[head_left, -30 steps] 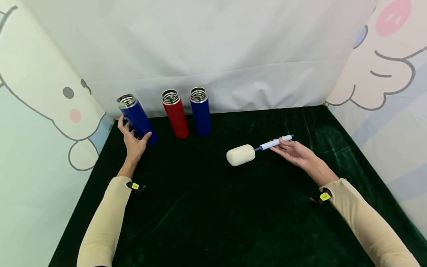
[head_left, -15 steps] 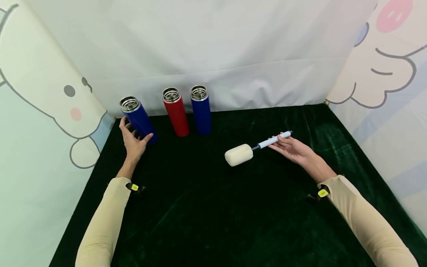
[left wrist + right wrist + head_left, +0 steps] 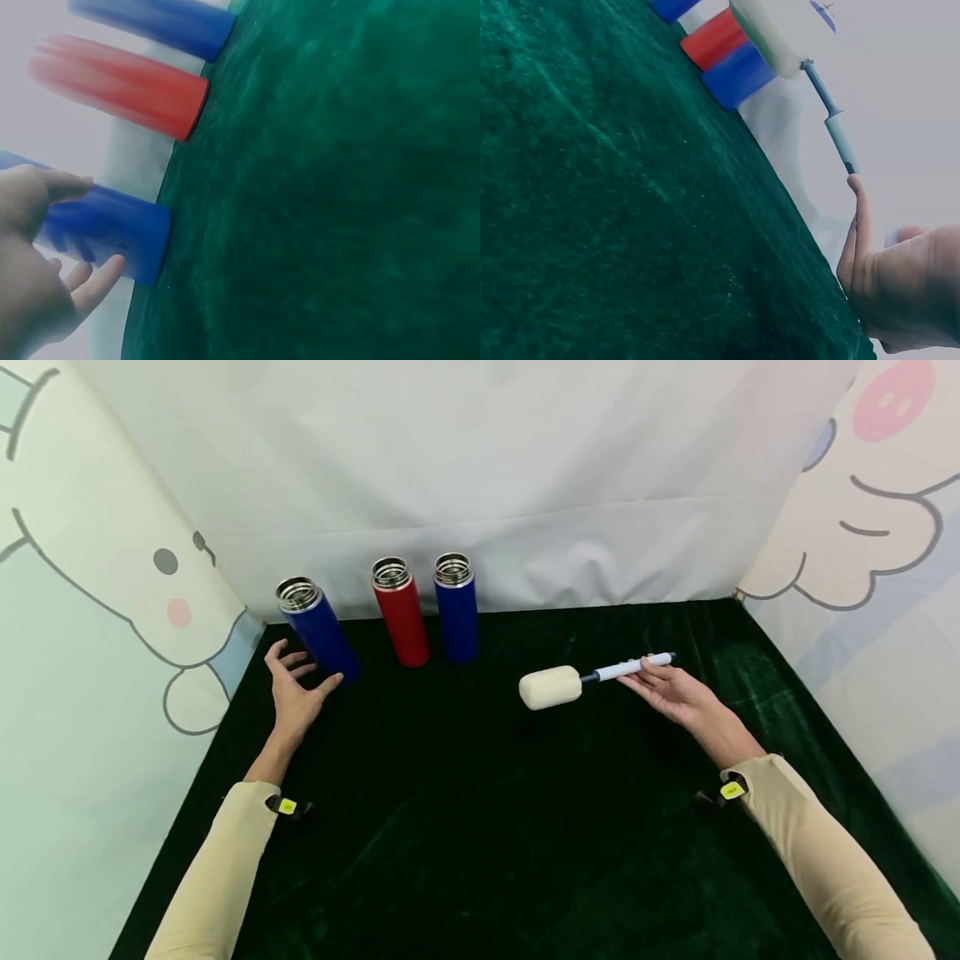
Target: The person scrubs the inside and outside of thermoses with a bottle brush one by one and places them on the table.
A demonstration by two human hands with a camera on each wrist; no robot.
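Observation:
A blue flask [image 3: 324, 633] without a lid stands at the back left of the table. My left hand [image 3: 295, 700] is just in front of it, fingers spread around its near side and holding nothing. In the left wrist view the fingers [image 3: 100, 286] are loosely extended beside the flask; whether the thumb still touches it I cannot tell. Off to the right, my right hand [image 3: 681, 697] pinches the pale blue handle of a sponge bottle brush [image 3: 551, 687] between thumb and fingers. Its cream sponge head points left, above the table.
Right of the first flask stand a red flask [image 3: 402, 623] and another blue flask [image 3: 457, 620], both uncapped and upright. Dark green velvet [image 3: 480, 827] covers the table. A white cloth [image 3: 525, 460] hangs behind, with cartoon-printed panels at both sides.
My left hand has let go of the left blue flask and drawn back slightly toward me. The brush has shifted a little to the right and its head has risen slightly.

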